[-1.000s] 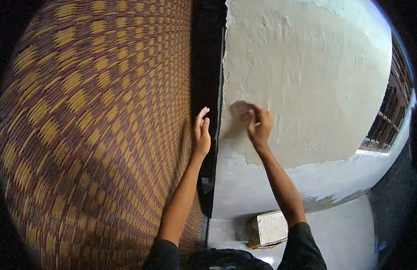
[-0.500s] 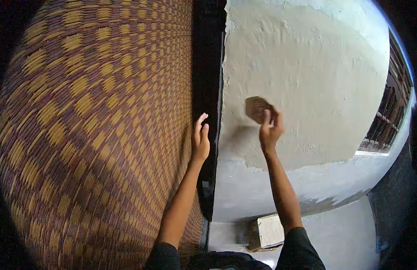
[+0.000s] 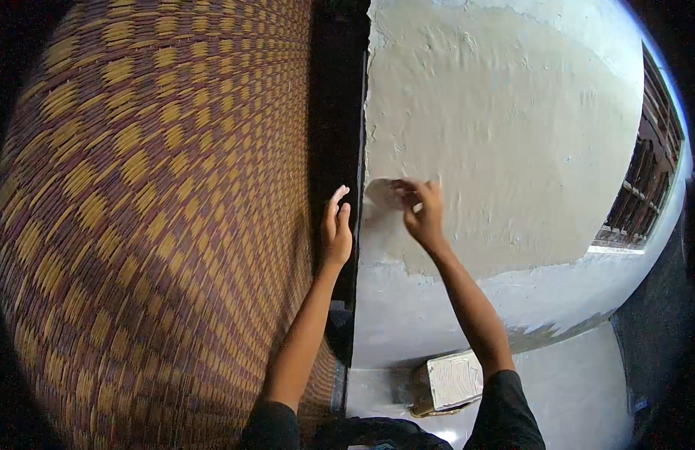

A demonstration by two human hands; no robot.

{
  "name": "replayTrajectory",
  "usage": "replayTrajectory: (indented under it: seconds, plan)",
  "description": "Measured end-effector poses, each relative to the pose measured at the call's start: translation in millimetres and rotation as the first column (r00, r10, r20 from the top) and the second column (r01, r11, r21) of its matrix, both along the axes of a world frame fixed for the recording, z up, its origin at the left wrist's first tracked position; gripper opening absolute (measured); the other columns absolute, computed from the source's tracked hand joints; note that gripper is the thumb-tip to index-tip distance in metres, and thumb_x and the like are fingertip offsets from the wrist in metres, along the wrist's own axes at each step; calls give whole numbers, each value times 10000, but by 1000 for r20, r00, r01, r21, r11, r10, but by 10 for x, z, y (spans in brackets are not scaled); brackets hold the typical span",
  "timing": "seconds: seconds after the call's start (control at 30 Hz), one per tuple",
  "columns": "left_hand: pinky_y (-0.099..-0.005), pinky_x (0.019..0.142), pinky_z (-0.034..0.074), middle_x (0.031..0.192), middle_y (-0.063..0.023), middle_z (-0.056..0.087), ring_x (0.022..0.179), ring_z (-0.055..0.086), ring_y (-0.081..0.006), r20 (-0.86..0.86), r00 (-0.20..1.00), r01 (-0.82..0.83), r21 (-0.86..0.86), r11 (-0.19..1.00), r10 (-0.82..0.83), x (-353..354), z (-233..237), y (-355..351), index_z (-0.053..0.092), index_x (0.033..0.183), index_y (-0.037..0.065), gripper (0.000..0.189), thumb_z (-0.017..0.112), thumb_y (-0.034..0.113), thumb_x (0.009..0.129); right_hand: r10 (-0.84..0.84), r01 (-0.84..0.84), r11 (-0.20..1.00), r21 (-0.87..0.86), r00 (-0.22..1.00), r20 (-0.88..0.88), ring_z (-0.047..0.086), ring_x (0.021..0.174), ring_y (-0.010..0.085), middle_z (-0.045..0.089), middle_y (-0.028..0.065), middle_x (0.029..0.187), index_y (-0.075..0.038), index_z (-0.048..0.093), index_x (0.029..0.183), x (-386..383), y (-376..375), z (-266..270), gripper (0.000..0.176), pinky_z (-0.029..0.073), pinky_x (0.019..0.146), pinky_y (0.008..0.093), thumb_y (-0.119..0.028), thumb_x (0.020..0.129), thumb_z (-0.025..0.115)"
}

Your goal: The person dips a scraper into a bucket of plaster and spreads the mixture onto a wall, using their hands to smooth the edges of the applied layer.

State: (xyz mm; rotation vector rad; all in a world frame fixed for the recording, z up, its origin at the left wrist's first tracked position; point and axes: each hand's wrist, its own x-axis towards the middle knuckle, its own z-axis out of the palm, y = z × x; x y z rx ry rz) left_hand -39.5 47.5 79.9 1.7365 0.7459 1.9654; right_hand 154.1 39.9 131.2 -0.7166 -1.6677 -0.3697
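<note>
My right hand [image 3: 426, 212] pinches a thin flat scraper [image 3: 383, 193], whose blade lies against the wall near its left edge. Beige, wet-looking plaster [image 3: 505, 135] with ridges and small lumps covers much of the wall around and above that hand. My left hand [image 3: 337, 229] is raised beside the dark gap left of the wall, its fingers apart and holding nothing. Below my right forearm, a container [image 3: 454, 381] of cream-coloured paste stands on the floor.
A woven mat [image 3: 160, 225] in yellow and maroon fills the left side. At the right is a barred window [image 3: 640, 187] with a pale sill. Below the plaster runs a bare white wall strip [image 3: 407, 322], above the shiny grey floor [image 3: 565, 382].
My right hand has moved left with the scraper, from over the plaster to the wall's left edge. The scraper now shows flatter to the wall. My left hand has barely moved.
</note>
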Motion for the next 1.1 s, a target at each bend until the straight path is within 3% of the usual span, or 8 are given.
replayTrajectory:
  seconds: [0.1,0.27,0.4,0.6,0.73,0.87,1.03,1.1]
  plan:
    - [-372,1107,313,1384,-145,504,1301,454,-261,-11,1000,8,23,1000,-8,7,-31,12,476,1351,7,382,400,174,1016,-182,182,983,27,983,-4,558,803,319,652,117,871,-79,639,1063,-29,110,28,404,396,821,431,55,683,595]
    - [-377,1114,302,1381,-146,503,1307,444,-259,2,999,-33,8,999,33,-152,-105,19,469,1353,7,386,390,185,1020,-30,86,992,88,863,-504,538,773,290,642,130,918,-71,653,1003,-6,97,151,270,431,716,379,18,752,609]
    - [-381,1116,301,1381,-157,501,1313,439,-275,-21,999,-42,-11,999,42,-147,-91,10,470,1351,6,389,385,194,1022,-207,187,965,186,974,92,549,670,205,645,114,873,-39,669,1023,-61,61,12,173,433,601,308,-9,859,624]
    - [-387,1113,308,1381,-166,504,1314,443,-292,-52,996,-68,13,998,68,-182,-118,14,463,1357,2,399,390,208,1023,-53,60,998,-1,869,-492,593,818,303,658,124,874,-51,670,1016,-10,24,147,168,456,719,369,-37,863,602]
    - [-387,1114,306,1384,-162,502,1318,439,-292,-33,999,-32,8,999,32,-108,-143,26,466,1357,11,398,392,213,1022,-208,208,978,7,971,121,596,764,259,666,148,915,-25,658,1075,-36,-17,-23,182,452,795,364,-48,906,594]
    - [-387,1113,307,1388,-160,498,1320,438,-291,-56,998,-43,8,999,43,-104,-140,19,468,1355,12,393,400,204,1019,-179,265,957,119,861,-477,612,801,211,662,109,891,7,648,1077,95,80,189,219,473,682,315,-147,922,644]
    - [-387,1113,308,1386,-164,498,1318,439,-291,-23,999,-22,12,1000,22,-89,-186,94,467,1354,7,389,401,188,1016,-107,108,994,8,960,260,527,763,289,647,76,851,-96,630,1079,-38,22,-30,429,376,759,384,67,684,606]
    - [-388,1111,310,1382,-165,501,1315,441,-291,-46,999,-13,13,1000,13,-73,-149,43,468,1354,7,389,399,185,1016,-158,143,984,102,974,162,527,766,289,649,77,849,-96,630,1075,3,92,88,442,379,749,388,59,663,606]
